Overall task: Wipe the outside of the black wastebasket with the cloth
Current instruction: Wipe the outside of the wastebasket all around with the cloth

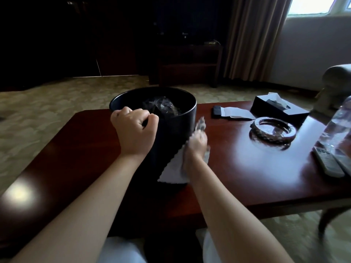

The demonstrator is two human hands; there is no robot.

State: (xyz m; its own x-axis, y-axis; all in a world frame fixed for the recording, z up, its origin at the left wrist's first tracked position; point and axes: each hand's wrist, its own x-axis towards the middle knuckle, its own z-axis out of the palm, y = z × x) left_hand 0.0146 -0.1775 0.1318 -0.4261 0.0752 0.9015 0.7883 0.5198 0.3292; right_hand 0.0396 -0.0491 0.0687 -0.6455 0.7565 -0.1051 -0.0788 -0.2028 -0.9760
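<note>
We see a black wastebasket (171,130) with a glossy black bag (161,106) inside, and against its side a light grey cloth (173,170) with a zigzag edge. The table (247,168) is dark reddish brown and shiny, with pale reflections. On it we see a black tissue box (279,110) with white tissue, a small black device (217,111), a white paper (237,113), a clear glass ashtray (272,132), a clear bottle (338,133) and a light grey remote (327,164). The carpet (47,103) is olive beige with a pale cloud-like pattern. The curtain (254,35) is brown with vertical folds.
</note>
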